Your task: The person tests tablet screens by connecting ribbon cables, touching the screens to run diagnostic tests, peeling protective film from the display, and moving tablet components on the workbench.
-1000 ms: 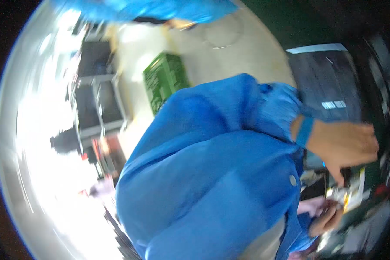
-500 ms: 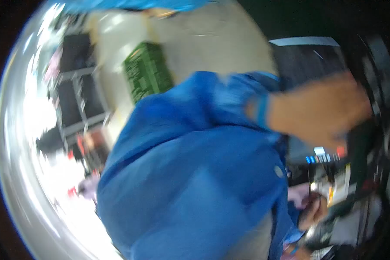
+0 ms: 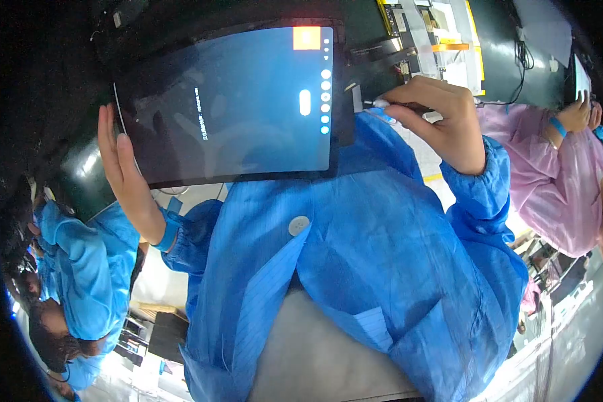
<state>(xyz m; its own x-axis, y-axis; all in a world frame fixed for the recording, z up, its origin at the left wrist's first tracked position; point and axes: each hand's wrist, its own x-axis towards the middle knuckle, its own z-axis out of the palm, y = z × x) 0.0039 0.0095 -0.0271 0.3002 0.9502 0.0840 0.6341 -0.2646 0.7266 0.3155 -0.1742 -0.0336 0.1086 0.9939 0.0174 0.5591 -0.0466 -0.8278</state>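
A tablet-like screen (image 3: 248, 107) is lit in front of me, with white round icons along its right side and an orange square in one corner. My left hand (image 3: 128, 175) is open, its straight fingers along the tablet's left edge. Beyond the opposite edge, my right hand (image 3: 442, 120) pinches a small white-tipped piece (image 3: 380, 104) between thumb and forefinger. Its kind is too small to make out. A short pale strip (image 3: 357, 98) lies between the tablet and these fingertips.
An opened device with a yellow edge and exposed parts (image 3: 442, 47) lies on the dark bench at the upper right, beside a black cable (image 3: 526, 53). A person in pink (image 3: 549, 174) sits to my right. Another person in blue (image 3: 94, 268) is at my left.
The view has swung from the floor with a green crate to the bench and tablet. My left hand, blurred over the screen before, is now at the tablet's edge; my right hand has come into view.
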